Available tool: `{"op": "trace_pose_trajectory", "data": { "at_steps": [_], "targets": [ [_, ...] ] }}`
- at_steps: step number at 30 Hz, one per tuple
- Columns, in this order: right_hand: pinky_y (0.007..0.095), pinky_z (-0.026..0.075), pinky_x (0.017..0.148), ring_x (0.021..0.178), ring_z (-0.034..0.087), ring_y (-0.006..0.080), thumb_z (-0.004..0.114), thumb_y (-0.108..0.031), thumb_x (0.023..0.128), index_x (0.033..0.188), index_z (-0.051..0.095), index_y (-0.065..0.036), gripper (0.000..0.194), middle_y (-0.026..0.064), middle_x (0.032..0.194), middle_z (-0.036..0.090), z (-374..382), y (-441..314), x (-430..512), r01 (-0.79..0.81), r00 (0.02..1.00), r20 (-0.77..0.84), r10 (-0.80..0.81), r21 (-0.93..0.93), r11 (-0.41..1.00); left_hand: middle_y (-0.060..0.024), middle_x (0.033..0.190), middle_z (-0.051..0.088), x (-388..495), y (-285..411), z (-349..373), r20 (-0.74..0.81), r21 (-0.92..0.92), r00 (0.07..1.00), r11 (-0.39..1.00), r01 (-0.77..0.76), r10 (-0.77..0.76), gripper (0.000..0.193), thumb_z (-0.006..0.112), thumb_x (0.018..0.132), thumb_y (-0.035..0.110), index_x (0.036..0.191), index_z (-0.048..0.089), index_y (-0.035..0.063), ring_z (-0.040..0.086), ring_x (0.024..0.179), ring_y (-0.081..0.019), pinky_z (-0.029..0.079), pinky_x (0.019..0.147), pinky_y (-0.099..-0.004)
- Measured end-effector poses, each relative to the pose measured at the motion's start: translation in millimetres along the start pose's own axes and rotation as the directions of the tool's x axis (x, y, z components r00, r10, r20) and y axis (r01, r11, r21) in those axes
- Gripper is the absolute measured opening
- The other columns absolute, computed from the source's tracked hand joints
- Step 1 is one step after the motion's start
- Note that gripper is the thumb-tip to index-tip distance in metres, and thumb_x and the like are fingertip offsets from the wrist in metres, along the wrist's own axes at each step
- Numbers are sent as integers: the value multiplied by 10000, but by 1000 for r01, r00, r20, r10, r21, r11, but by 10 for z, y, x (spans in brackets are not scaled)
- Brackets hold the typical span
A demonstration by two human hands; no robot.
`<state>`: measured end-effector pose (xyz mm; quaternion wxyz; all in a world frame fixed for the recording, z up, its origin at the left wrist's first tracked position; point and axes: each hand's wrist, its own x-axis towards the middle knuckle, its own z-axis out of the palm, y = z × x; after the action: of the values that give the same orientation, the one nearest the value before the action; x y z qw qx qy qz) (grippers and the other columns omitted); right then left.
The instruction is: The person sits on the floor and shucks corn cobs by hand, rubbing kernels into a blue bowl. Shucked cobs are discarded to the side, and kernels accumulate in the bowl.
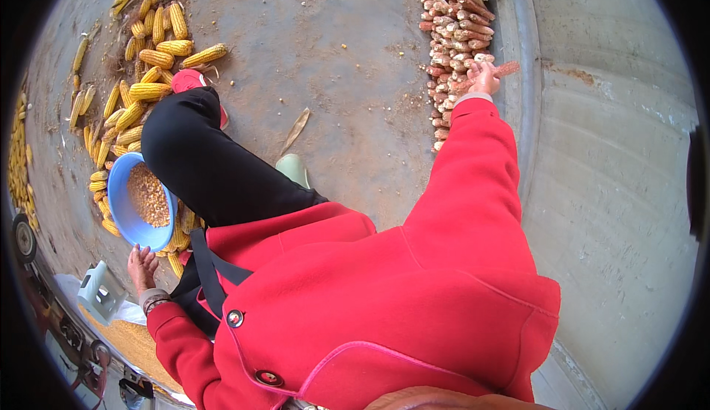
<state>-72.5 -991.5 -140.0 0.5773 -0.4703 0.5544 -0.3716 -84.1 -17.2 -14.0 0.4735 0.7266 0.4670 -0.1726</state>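
Note:
My right hand is stretched out to the right and grips a bare reddish corn cob, whose end sticks out past the fingers. Just under it runs a long stack of shelled corn cobs, laid side by side against the wall's base. My left hand is by the near rim of a blue plastic basin, fingers apart and holding nothing; I cannot tell whether they touch the rim. Loose corn kernels lie in the basin. Yellow ears of corn are heaped beyond and around it.
A pale wall rises on the right. Between ears and cobs stretches a dusty concrete floor with a dry husk. A light plastic stool stands lower left beside spread grain. More ears lie far left.

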Motion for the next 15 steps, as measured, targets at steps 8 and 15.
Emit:
{"op": "trace_pose_trajectory", "data": {
  "at_steps": [8,15],
  "targets": [
    [264,498,495,577,526,133,663,-128,780,879,530,-41,187,26,747,535,119,-52,342,-34,951,307,35,-7,999,-32,909,637,-181,-20,51,-12,-6,1000,1000,24,-24,324,570,901,398,1062,563,117,601,711,-125,504,566,-274],
    [396,521,644,821,626,236,661,-174,811,947,528,-26,240,84,925,600,269,-111,149,-101,929,326,176,-236,967,-106,912,643,-208,-43,190,-28,-83,999,996,-27,25,353,548,916,312,1136,539,36,599,621,-129,511,496,-250]
  ]
}}
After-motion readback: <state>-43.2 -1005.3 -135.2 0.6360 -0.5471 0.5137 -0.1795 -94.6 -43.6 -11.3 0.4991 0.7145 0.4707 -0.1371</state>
